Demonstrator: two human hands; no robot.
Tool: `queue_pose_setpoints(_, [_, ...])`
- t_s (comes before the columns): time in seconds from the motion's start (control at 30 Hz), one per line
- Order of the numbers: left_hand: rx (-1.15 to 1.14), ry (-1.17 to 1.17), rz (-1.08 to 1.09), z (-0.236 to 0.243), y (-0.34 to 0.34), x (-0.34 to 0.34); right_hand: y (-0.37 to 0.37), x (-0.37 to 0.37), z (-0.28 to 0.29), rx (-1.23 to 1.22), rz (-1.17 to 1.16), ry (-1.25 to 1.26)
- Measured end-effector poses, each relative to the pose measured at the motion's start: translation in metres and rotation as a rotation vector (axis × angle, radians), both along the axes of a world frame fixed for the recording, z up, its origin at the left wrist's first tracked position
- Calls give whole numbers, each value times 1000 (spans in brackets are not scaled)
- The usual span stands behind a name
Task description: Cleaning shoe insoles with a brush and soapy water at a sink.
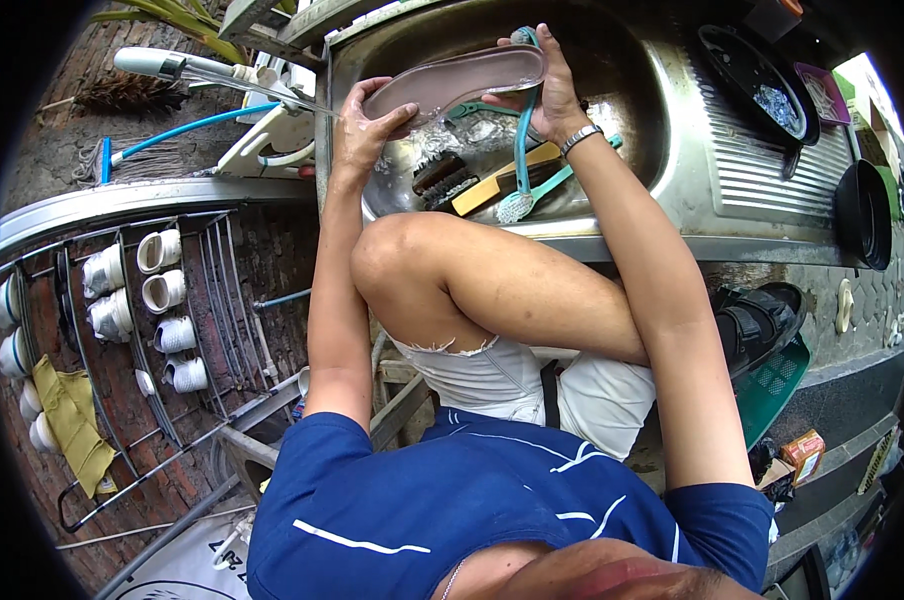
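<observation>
Over the sink, both my hands hold what looks like a sandal (462, 82), with a long grey-pink sole and turquoise straps hanging beneath it. My left hand (364, 120) grips its left end, thumb on the upper face. My right hand (560, 100) holds the right end among the straps; its fingers are partly hidden behind the sole. Below, in the basin, lie a dark-bristled brush (444, 182), a yellow-handled brush (492, 188) and a turquoise brush (547, 188) with a white bristle head. White suds lie around them.
The metal sink (672, 130) has a ribbed drainboard at right, bearing a black pan (757, 85). A white tap (152, 62) sticks in from the upper left. White shoes stand on a wire rack (212, 310) at left. A green crate (772, 395) and dark sandals (757, 325) are at lower right.
</observation>
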State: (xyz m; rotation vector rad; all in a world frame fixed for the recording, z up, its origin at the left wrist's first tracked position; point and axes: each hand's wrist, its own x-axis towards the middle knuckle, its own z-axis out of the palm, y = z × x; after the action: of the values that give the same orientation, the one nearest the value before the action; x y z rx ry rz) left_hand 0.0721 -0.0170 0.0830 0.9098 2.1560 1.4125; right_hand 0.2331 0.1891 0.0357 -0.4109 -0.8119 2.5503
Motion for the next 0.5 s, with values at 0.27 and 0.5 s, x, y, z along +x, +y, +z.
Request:
queue_pose_setpoints(0.27, [-101, 122, 61, 2, 1, 7, -4, 0, 0, 49, 30, -7])
queue_pose_setpoints(0.5, [-120, -37, 77, -1, -7, -9, -4, -2, 0, 31, 3, -33])
